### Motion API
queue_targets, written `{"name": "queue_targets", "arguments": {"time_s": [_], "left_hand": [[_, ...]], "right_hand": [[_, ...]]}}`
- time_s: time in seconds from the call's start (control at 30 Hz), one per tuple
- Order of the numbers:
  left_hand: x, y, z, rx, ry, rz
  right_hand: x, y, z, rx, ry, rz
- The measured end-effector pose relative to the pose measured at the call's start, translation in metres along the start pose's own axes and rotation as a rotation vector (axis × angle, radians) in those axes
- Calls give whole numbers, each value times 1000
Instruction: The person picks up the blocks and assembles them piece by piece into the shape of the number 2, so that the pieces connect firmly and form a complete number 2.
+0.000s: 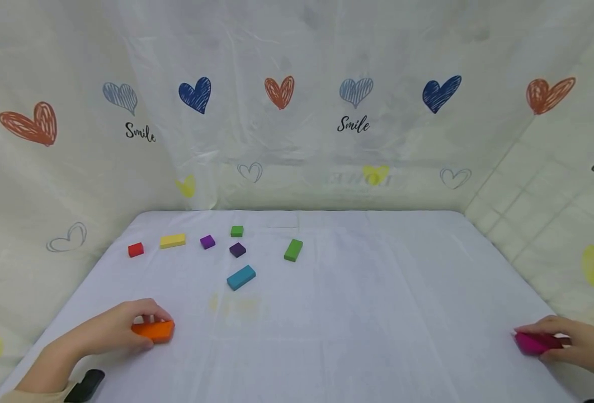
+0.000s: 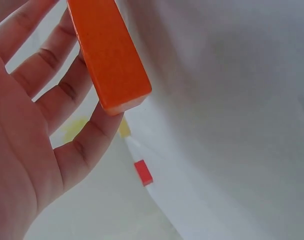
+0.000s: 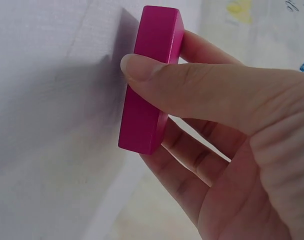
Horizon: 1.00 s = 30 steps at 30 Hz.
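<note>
At the front left of the table, my left hand (image 1: 121, 327) grips an orange block (image 1: 156, 331) between thumb and fingers. In the left wrist view the fingers curl behind the long orange block (image 2: 112, 60). Over at the front right edge, my right hand (image 1: 576, 344) holds a magenta block (image 1: 532, 343). The right wrist view shows the thumb pressed across the face of the magenta block (image 3: 142, 115), with fingers on its far side. Part of each block is covered by the hand that holds it.
On the white table (image 1: 367, 302) lie a blue block (image 1: 240, 277), a long green block (image 1: 293, 250), a small green one (image 1: 237, 231), two purple blocks (image 1: 237, 249), a yellow block (image 1: 173, 241) and a red block (image 1: 136, 249). A heart-printed curtain (image 1: 302, 145) stands behind.
</note>
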<state>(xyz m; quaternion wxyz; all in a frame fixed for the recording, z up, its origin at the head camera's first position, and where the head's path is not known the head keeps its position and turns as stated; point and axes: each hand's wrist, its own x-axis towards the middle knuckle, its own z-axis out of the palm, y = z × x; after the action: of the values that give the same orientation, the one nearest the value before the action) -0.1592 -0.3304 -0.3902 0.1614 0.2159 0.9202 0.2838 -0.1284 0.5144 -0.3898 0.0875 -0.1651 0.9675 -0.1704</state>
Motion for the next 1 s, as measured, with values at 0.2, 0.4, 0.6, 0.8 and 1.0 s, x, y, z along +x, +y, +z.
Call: {"name": "queue_targets", "arguments": {"time_s": [0.2,0.4,0.6,0.8,1.0], "left_hand": [[8,7,-1,21,1,14],[15,14,-1,15,13,19],[21,20,0,8,11,-6],[27,27,1,14,15,-9],[34,32,2,28,23,0]], "right_hand": [[6,-7,-1,-45,-8,25],[10,-11,-4,-75,34,-6],[18,-21,-5,-91,38,16],[24,-36,-8,-73,2,76],[29,-41,-11,-38,15,15]]}}
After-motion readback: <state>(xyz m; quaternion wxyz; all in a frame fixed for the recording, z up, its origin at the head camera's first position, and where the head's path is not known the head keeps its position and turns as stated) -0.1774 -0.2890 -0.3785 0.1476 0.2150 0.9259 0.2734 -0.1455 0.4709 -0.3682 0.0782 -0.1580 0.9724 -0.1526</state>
